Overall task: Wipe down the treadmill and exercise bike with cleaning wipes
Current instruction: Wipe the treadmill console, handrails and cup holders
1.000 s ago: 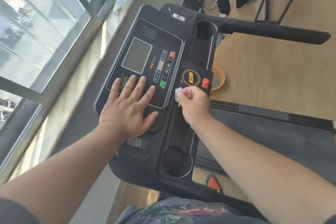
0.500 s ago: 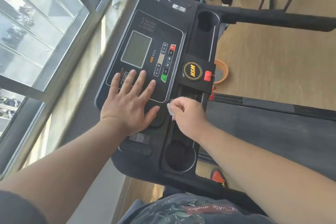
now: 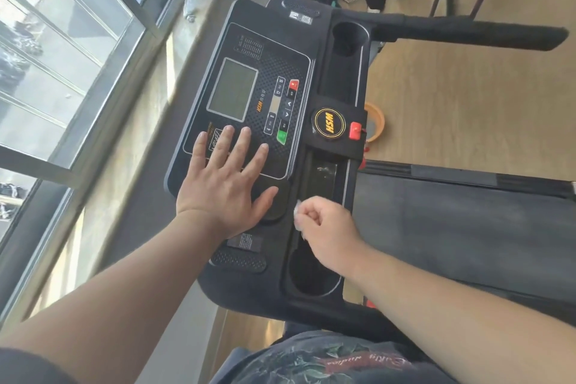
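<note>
The black treadmill console (image 3: 268,50) fills the middle of the head view, with a grey screen, a green and a red button and a round HSM badge. My left hand (image 3: 226,179) rests flat on the console's lower panel with its fingers spread. My right hand (image 3: 327,224) is curled into a fist round a small white wipe (image 3: 297,212), which shows only at the hand's left edge. That fist presses into the long tray of the console, just above the near cup holder (image 3: 308,277). The treadmill belt (image 3: 467,227) runs off to the right.
The far cup holder (image 3: 349,37) and a black handrail (image 3: 483,33) lie at the console's top right. A window and sill run along the left. An orange ring (image 3: 375,121) lies on the wooden floor, where a person's legs and a chair stand at the back.
My right hand has slid the wipe down the tray from beside the HSM badge toward the near cup holder. My left hand has stayed flat on the console.
</note>
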